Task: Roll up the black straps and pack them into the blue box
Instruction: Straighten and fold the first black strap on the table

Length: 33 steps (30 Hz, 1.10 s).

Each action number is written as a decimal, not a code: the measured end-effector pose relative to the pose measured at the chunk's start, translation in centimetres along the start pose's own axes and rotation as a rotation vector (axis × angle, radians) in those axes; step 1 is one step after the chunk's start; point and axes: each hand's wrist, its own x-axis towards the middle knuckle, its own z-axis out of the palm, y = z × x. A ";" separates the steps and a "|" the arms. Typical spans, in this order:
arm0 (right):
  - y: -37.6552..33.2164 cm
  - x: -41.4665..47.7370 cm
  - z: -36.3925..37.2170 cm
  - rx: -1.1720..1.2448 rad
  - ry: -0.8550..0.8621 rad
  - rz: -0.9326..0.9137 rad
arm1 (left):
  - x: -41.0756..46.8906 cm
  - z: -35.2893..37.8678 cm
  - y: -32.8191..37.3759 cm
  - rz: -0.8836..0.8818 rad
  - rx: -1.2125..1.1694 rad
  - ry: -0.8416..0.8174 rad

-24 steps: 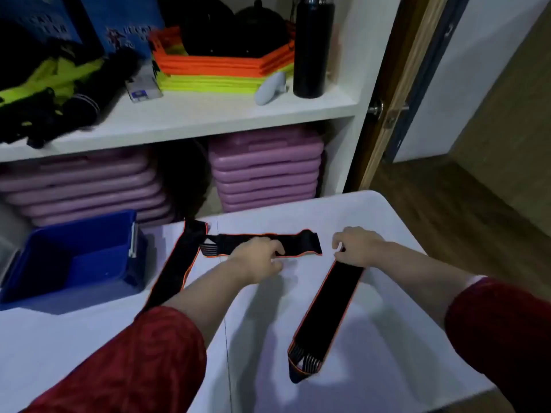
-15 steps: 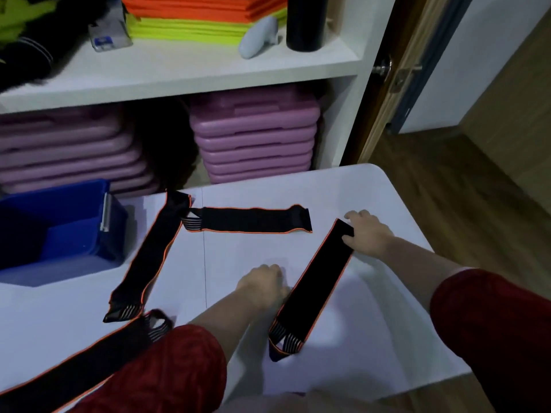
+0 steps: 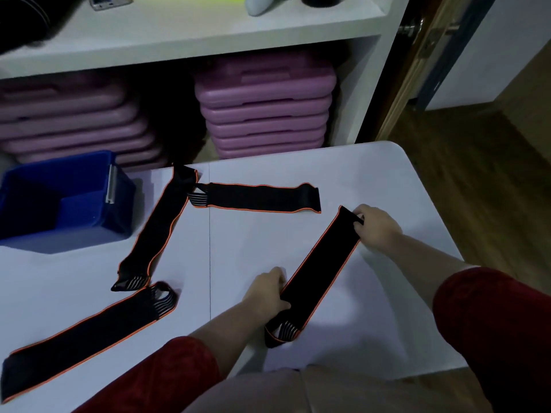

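Left to right. The blue box (image 3: 64,201) stands open at the table's (image 3: 372,174) far left edge, with nothing visible in it, placed within reach to receive the rolls. Just right of it lie three unrolled black straps with orange edging: a long strap (image 3: 86,332) near the front left, a diagonal strap (image 3: 156,231) running from the box side toward the front, and a horizontal strap (image 3: 256,198) whose looped end touches the diagonal one's far end. All three lie flat, not yet rolled. The left hand (image 3: 265,295) closes on the near part of a fourth strap (image 3: 319,277), beside its striped loop end, apparently pinning it flat. The right hand (image 3: 377,226) pinches the far end between fingertips, seemingly pulling the strap taut and straight so that a tight roll can begin. Purple stacked cases (image 3: 265,105) fill the shelf behind.
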 end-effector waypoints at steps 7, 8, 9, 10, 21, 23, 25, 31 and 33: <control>-2.1 -2.7 1.6 0.100 -0.059 -0.046 | -0.4 -3.2 -3.9 -0.067 0.144 0.114; -2.7 -3.3 1.9 0.113 -0.066 -0.062 | -0.3 -4.5 -4.5 -0.102 0.189 0.150; -3.3 -3.9 2.2 0.127 -0.074 -0.077 | -0.1 -5.7 -5.1 -0.133 0.243 0.200; -3.8 -4.4 2.7 0.146 -0.083 -0.087 | -0.1 -6.9 -5.5 -0.159 0.299 0.258; -6.1 -7.2 6.0 0.280 -0.182 0.025 | -2.9 -4.5 -5.0 -0.167 0.381 0.169; -5.7 -7.5 6.2 0.228 -0.192 0.020 | -3.2 -3.8 -5.1 -0.161 0.349 0.171; -5.3 -7.9 6.4 0.200 -0.199 0.023 | -3.2 -3.7 -5.4 -0.124 0.322 0.169; -4.7 -9.6 6.7 -0.089 -0.118 0.000 | -1.4 -5.0 -7.0 -0.039 0.368 0.093; -4.1 -10.3 6.9 -0.295 -0.052 -0.120 | -0.4 -5.5 -7.1 -0.043 0.431 0.084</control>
